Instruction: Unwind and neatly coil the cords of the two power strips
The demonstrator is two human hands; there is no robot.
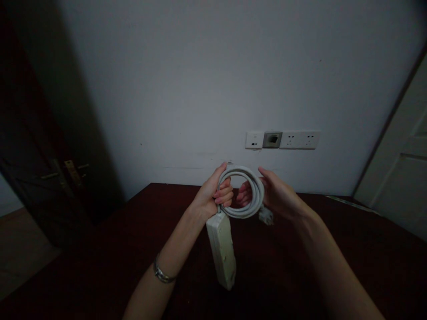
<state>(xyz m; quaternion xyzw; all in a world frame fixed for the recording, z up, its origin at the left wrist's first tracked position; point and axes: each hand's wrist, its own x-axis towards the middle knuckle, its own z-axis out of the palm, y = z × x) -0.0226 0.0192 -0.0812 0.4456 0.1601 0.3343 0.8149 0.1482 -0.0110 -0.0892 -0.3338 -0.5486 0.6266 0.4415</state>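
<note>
A white power strip (222, 251) hangs on a slant below my left hand (222, 195), over the dark red table. Its grey-white cord (256, 194) is wound into a round coil of several loops above the strip. My left hand is closed around the coil's left side, near where the cord enters the strip. At the coil's right side, my right hand (271, 192) has its fingers curled behind the loops, their tips showing through the ring, with the thumb raised. The cord's plug (266, 216) dangles beneath my right hand and looks blurred.
The dark red table (160, 213) stands against a pale wall (180, 98). A row of wall sockets (300, 140) is set in the wall above it. A dark door with a handle (50, 175) is at left, and a white door (407, 178) at right.
</note>
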